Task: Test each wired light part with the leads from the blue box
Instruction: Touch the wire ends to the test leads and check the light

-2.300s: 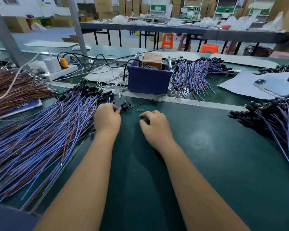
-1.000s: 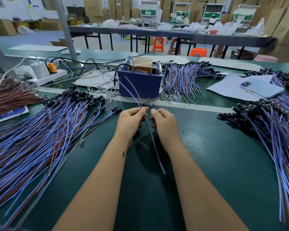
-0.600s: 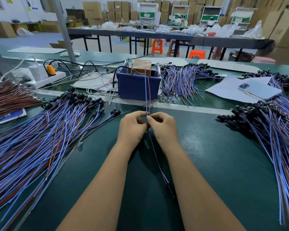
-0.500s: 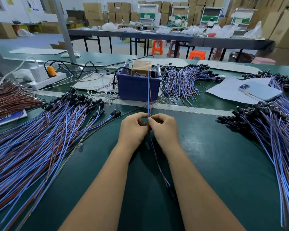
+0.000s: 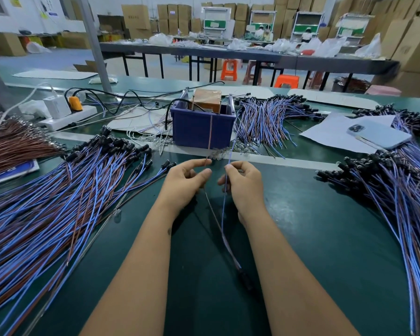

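Wires of one light part are split between the two hands over the green mat (image 5: 313, 238): the brown wire (image 5: 210, 132) rises from the left hand (image 5: 184, 181), the blue wire (image 5: 224, 207) runs through the right hand (image 5: 244, 184), and both lead down toward the person to a dark lamp body (image 5: 244, 277) lying between the forearms. Left hand's thumb and forefinger pinch the brown wire near its upper stretch; right hand's thumb and fingers are curled round the blue wire, pinching it. The two hands sit close together but do not touch. Both wire ends point up toward the blue box (image 5: 201, 128), which stands just beyond the hands across a pale strip in the table. A brown block (image 5: 206, 100) and metal clips sit in the box; whether the wire tips touch anything there cannot be told. A broad pile of wired parts (image 5: 58, 202) fans out to the left, another pile (image 5: 398, 190) lies to the right, and a third bundle (image 5: 269, 120) lies just right of the box. Farther left sit brown wires (image 5: 12, 144) and a white power strip (image 5: 66, 117); to the right a phone (image 5: 378, 133) rests on white paper (image 5: 325, 134).
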The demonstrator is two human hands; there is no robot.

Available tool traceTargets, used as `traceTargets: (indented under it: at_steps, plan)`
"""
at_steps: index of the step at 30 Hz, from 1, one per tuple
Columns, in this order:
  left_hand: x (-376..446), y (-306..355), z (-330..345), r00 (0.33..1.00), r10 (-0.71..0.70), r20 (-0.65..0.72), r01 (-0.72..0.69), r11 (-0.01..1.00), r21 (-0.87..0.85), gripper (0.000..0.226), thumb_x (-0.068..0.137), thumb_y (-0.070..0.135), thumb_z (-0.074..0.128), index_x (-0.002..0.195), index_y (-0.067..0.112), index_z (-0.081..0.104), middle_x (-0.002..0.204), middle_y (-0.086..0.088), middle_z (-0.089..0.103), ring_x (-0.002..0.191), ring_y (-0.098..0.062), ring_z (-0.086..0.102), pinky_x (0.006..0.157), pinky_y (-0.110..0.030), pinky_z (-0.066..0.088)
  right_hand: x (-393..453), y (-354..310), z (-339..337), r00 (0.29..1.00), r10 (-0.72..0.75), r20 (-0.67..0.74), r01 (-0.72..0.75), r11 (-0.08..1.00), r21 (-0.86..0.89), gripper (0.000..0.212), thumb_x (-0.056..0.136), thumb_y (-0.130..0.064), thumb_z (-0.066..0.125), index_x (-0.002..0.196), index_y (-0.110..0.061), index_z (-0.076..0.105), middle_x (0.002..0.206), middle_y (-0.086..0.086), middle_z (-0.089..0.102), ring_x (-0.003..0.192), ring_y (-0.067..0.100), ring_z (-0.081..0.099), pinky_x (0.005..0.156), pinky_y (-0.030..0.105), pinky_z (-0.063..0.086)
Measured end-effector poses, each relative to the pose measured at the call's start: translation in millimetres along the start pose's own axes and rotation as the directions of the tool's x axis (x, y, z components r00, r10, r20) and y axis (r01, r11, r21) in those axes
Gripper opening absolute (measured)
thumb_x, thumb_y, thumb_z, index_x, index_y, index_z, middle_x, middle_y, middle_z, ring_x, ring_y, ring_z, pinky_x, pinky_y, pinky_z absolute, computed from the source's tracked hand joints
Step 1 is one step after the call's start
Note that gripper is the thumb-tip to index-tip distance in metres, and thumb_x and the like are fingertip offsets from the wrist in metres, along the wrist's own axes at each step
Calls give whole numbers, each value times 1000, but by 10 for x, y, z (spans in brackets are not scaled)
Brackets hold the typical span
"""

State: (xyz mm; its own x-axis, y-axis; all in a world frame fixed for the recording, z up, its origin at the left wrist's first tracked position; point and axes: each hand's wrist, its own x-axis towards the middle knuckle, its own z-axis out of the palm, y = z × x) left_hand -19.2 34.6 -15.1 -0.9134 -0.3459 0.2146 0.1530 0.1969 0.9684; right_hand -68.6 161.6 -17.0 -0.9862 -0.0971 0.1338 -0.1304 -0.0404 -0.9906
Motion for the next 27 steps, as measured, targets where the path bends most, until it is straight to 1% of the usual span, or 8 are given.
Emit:
traceTargets:
  at_steps: [3, 7, 9, 12, 14, 18, 22, 27]
  plan:
    - [40, -25, -29, 983, -24, -180, 16, 999, -45, 16, 92, 17, 63, 94, 32, 70, 55, 9, 52, 54, -5, 50, 51, -16, 41, 10, -19, -16, 996, -71, -51, 70, 997, -23, 15, 95, -14, 55, 81, -16, 60, 48, -8, 53, 44, 1, 45, 48, 14, 39]
    - [101, -88, -77, 947, -48, -319, 26, 997, -72, 15, 93, 15, 61, 92, 29, 68, 62, 5, 53, 57, -7, 50, 53, -20, 40, 33, -10, -11, 993, -78, -86, 75, 996, -36, 11, 96, -15, 55, 89, -13, 63, 58, -4, 52, 45, -3, 45, 48, 9, 36]
    - [125, -116, -79, 942, -44, -332, 29, 998, -48, 13, 93, 15, 62, 99, 24, 70, 63, 4, 52, 56, -8, 49, 53, -22, 40, 38, -18, -14, 994, -60, -89, 59, 998, -23, 10, 96, -13, 54, 92, -13, 63, 61, -3, 53, 45, -4, 45, 47, 9, 35]
    - [154, -144, -71, 944, -15, -331, 26, 999, 29, 17, 92, 15, 62, 106, 19, 70, 54, 15, 55, 49, 3, 50, 57, -19, 42, 40, -41, -27, 995, -34, -97, 37, 999, 25, 16, 94, -6, 51, 91, -17, 62, 64, -3, 54, 47, -6, 47, 49, 7, 36]
    - [167, -151, -69, 947, -4, -322, 26, 998, 64, 18, 92, 16, 63, 107, 21, 71, 50, 19, 56, 48, 5, 51, 60, -21, 43, 38, -56, -38, 994, -29, -105, 33, 999, 43, 21, 91, -3, 51, 89, -20, 63, 65, -4, 55, 50, -7, 49, 51, 5, 37]
    - [186, -167, -75, 948, 9, -318, 23, 995, 98, 19, 91, 20, 63, 107, 24, 72, 59, 12, 55, 55, -8, 48, 62, -27, 42, 29, -65, -41, 995, -31, -97, 37, 998, 57, 29, 90, -2, 52, 81, -26, 64, 64, -7, 56, 55, -1, 50, 53, 5, 39]
    - [204, -191, -90, 948, 20, -317, 15, 994, 109, 20, 91, 20, 63, 109, 24, 71, 69, 3, 56, 61, -13, 48, 67, -30, 45, 31, -62, -26, 996, -35, -83, 39, 998, 44, 33, 90, -2, 54, 76, -32, 62, 64, -9, 57, 53, -4, 51, 53, 4, 39]
    - [236, -211, -98, 943, 20, -332, 18, 994, 110, 20, 91, 20, 63, 108, 25, 71, 62, 8, 51, 55, -11, 47, 63, -30, 44, 35, -57, -29, 996, -22, -86, 25, 999, 40, 31, 92, -4, 53, 80, -31, 61, 65, -7, 58, 51, -8, 52, 51, 4, 39]
